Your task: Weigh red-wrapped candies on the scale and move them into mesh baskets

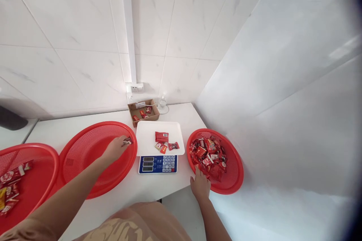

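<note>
Over the right side of the middle red basket, my left hand pinches a small dark wrapped candy. My right hand rests at the near left rim of the right red basket, its fingers reaching toward red-wrapped candies. Whether those fingers hold a wrapper is unclear. Between the baskets stands a digital scale with a white tray. On the tray lie a larger red packet and a few small wrapped candies.
A left red basket with several wrapped snacks stands partly out of view. Behind the scale are a cardboard box with a few candies and a clear glass. Tiled wall and a wall socket border the white table.
</note>
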A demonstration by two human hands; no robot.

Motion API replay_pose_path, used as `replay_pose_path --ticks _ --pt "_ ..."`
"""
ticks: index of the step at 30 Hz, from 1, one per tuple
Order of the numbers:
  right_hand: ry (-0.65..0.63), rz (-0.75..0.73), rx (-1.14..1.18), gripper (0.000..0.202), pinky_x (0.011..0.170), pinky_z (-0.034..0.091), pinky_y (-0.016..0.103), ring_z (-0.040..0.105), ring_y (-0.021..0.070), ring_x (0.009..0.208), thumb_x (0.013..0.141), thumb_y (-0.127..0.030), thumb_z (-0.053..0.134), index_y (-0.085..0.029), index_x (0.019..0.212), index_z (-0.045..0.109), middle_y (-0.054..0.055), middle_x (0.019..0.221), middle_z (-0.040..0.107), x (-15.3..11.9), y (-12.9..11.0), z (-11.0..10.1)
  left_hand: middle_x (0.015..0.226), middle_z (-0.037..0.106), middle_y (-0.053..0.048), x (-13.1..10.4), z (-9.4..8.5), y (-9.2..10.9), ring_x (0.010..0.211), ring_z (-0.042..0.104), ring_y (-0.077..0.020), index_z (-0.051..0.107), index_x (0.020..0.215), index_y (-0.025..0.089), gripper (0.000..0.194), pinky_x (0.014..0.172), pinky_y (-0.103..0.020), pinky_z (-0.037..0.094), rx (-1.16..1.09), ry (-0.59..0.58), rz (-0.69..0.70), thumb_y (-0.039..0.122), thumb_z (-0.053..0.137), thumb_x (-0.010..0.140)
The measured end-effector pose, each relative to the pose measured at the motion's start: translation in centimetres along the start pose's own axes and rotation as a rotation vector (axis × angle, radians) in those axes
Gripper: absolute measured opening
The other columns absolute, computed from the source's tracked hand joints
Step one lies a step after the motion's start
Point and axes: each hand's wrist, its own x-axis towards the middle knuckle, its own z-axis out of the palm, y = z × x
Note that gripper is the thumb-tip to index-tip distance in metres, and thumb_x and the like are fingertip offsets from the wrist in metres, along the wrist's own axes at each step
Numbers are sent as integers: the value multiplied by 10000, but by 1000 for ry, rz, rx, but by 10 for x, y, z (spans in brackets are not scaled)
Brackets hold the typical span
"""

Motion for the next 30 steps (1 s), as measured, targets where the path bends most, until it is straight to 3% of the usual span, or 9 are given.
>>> replay_pose_path --ticks 3,6,8,11,16,19,21,25,30 --pt "-11 3 9 496 897 368 376 519 233 1114 862 -217 376 -150 1354 377 134 1224 557 0 -1 -2 1131 628 -99 -13 -3 -30 992 588 -237 562 1087 178 357 783 -337 480 17 36 -69 206 331 818" --pt "-15 2 17 512 903 367 381 514 230 1122 858 -209 388 -140 1365 357 131 1240 550 0 -2 -2 1337 498 -135 -15 6 -38 1211 456 -298 512 1228 144 449 943 -416 418 152 87 -74 224 377 807" --pt "-17 -1 14 515 905 368 381 511 230 1127 858 -207 389 -137 1367 353 132 1245 547 0 -1 -2 1385 449 -145 -10 17 -25 1290 365 -325 482 1277 139 488 1015 -460 358 189 92 -37 295 412 820" --pt "-25 -4 1 522 901 374 382 512 237 1127 859 -214 387 -136 1373 346 140 1245 544 0 -1 -2 1431 394 -130 6 37 13 1343 290 -306 440 1321 168 509 1072 -458 297 136 43 145 343 424 844" --pt "-53 -2 8 548 913 368 387 501 249 1143 846 -215 405 -147 1385 334 137 1258 536 1 -2 -4 1507 249 -85 43 70 82 1398 135 -302 384 1362 259 535 1115 -479 186 158 -169 442 296 476 836" --pt "-54 -1 20 550 914 364 384 502 250 1143 836 -204 411 -165 1380 347 129 1255 543 1 -2 -5 1511 234 -67 65 81 105 1397 95 -334 438 1321 306 541 1106 -530 137 251 -307 516 264 550 793" --pt "-59 -2 31 549 917 360 382 501 248 1143 833 -199 411 -167 1379 351 127 1252 545 1 -2 -6 1502 252 -71 76 86 112 1385 125 -362 475 1287 320 565 1085 -555 164 289 -365 522 237 614 745" --pt "-65 1 52 563 922 353 383 490 250 1149 830 -203 426 -166 1385 340 128 1265 534 2 -1 -6 1489 271 -80 87 93 109 1363 195 -371 521 1226 326 557 987 -524 352 286 -391 507 124 614 716" --pt "-52 6 51 563 913 349 363 493 248 1149 837 -216 428 -172 1390 331 137 1253 539 2 0 -6 1452 327 -101 82 96 98 1343 262 -323 556 1159 250 540 929 -446 432 204 -300 462 -36 457 711"
